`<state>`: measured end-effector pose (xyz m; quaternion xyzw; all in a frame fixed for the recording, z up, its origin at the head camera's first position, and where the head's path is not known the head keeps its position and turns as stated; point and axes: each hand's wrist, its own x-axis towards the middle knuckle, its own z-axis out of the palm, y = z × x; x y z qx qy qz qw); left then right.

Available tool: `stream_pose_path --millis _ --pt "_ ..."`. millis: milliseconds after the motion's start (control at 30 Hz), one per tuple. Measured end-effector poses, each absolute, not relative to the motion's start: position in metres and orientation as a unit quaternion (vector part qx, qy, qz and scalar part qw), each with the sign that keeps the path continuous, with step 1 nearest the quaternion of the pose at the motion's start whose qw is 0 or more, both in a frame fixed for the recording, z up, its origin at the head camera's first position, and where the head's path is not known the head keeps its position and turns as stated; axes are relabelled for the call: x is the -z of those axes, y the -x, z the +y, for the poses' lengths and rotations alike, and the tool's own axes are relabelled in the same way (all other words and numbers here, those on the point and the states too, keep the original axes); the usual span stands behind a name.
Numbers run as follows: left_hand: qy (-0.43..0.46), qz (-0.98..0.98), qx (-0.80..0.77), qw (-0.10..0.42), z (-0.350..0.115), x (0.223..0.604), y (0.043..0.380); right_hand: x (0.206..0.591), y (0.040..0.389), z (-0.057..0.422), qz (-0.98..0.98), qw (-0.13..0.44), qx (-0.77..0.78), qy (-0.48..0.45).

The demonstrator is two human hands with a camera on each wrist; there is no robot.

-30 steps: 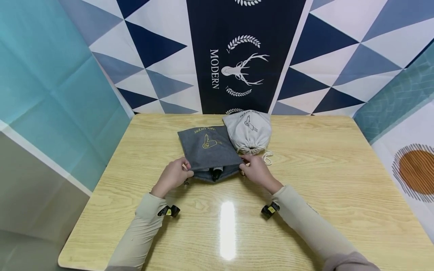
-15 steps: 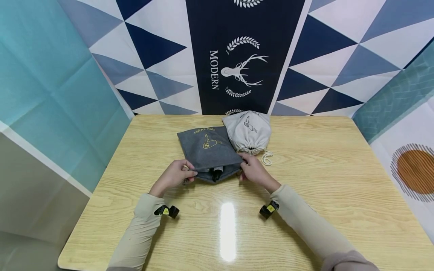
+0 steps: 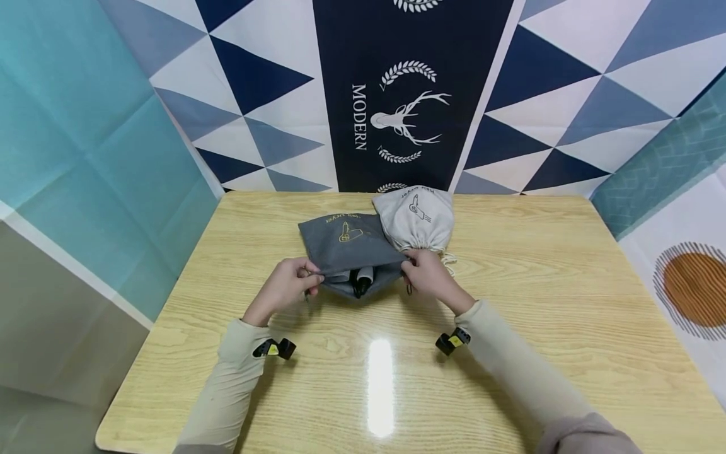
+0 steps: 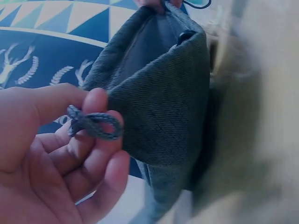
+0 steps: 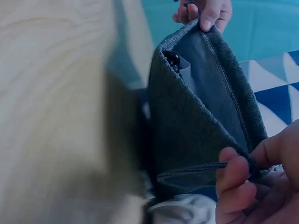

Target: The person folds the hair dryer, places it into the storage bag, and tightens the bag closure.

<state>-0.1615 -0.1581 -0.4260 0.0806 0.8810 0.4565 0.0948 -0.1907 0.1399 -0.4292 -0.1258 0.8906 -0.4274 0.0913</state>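
A dark grey drawstring bag (image 3: 354, 246) with a yellow hair dryer print lies at the back of the table, its mouth facing me and gaping. In the mouth shows a light grey piece with a black end (image 3: 363, 280); the rest of it is hidden inside. My left hand (image 3: 286, 284) pinches the left corner of the mouth, and a loop of cord (image 4: 96, 125) sticks out over its fingers in the left wrist view. At the opposite corner my right hand (image 3: 429, 274) pinches the edge, with a longer cord loop (image 5: 191, 175) hanging by its fingers.
Just behind my right hand lies a light grey drawstring bag (image 3: 416, 217), gathered closed, also with a hair dryer print. The wooden table (image 3: 539, 315) ends at a patterned wall cloth (image 3: 249, 94) behind both bags.
Both hands have raised the mouth of the dark grey bag slightly and shifted it away from me. Its opening looks wider, and more of the piece inside shows.
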Motion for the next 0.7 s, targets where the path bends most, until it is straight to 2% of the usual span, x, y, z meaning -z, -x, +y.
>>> stream_pose_path --millis 167,300,500,700 --pt "-0.079 0.86 -0.503 0.039 -0.162 0.404 0.168 0.401 0.198 0.137 0.867 0.074 0.473 0.138" --pt "-0.071 0.837 -0.542 0.029 -0.166 0.386 0.172 0.38 0.201 0.133 0.849 0.069 0.504 0.142" --pt "-0.069 0.798 -0.595 0.059 -0.174 0.367 0.176 0.356 0.198 0.137 0.845 0.1 0.507 0.141" --pt "-0.104 0.857 -0.495 0.096 -0.182 0.348 0.179 0.343 0.2 0.148 0.864 0.112 0.466 0.158"
